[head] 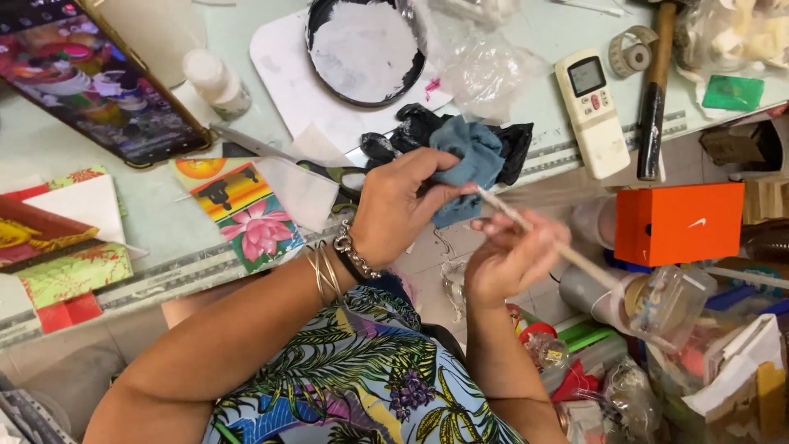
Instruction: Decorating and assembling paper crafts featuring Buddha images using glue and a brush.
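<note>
Left hand (394,205) pinches a soft blue cloth (468,164) around the tip of a thin pale stick (542,238) gripped by the right hand (509,259).

Both hands are closed and meet just off the near edge of the pale green table (148,214). The cloth is crumpled and matte; the stick is straight, slender and motion-blurred. Behind the cloth lies a wrinkled black plastic bag (514,144). A round black lid (366,49) coated with white paste rests on a white board (288,74). A glossy lotus-print card (246,218) lies flat beside scissors (329,173). A white remote control (592,111) lies near a dark-handled hammer (653,107).
</note>
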